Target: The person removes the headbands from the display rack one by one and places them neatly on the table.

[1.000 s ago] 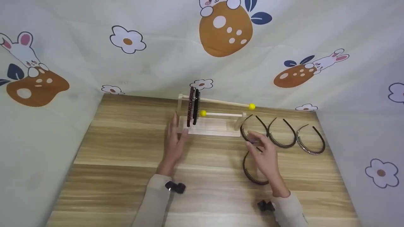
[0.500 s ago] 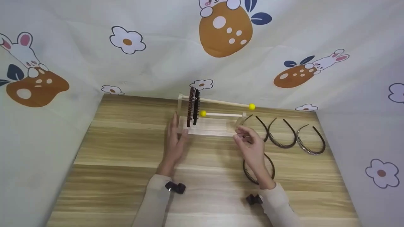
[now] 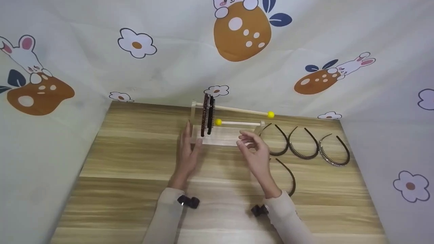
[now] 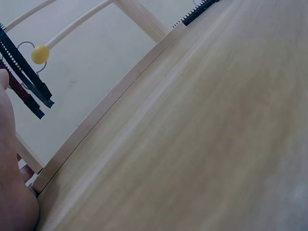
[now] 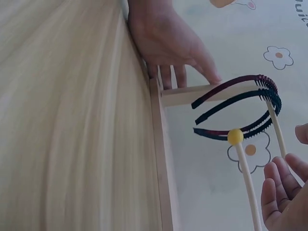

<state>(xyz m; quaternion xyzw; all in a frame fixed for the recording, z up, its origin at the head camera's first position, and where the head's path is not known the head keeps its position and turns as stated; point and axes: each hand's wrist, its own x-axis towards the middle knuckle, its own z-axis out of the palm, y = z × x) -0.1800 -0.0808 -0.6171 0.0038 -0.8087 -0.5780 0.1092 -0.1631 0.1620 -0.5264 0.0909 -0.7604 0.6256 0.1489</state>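
At the left end of a pale wooden stand (image 3: 223, 135), my left hand (image 3: 187, 154) grips the upright, thumb in front and fingers behind. Two toothed headbands, one dark red (image 5: 221, 89) and one near-black (image 5: 226, 103), hang side by side on the rod fixed to that left upright (image 5: 187, 95). My right hand (image 3: 256, 154) hovers in front of the stand's right part, fingers loosely bent, with nothing seen between them. In the right wrist view its fingers (image 5: 284, 185) show beside the rods. Its forearm covers part of a dark headband (image 3: 291, 176) on the table.
Three more headbands lie in a row right of the stand: a dark one (image 3: 283, 150), another dark one (image 3: 315, 154) and a sparkly one (image 3: 334, 163). Both rods end in yellow balls (image 3: 218, 121). A printed cloth wall (image 3: 169, 74) closes off the table's back and sides.
My right hand has moved left, away from the headbands on the table, to the front of the stand. My left hand and the hanging headbands have stayed in place.
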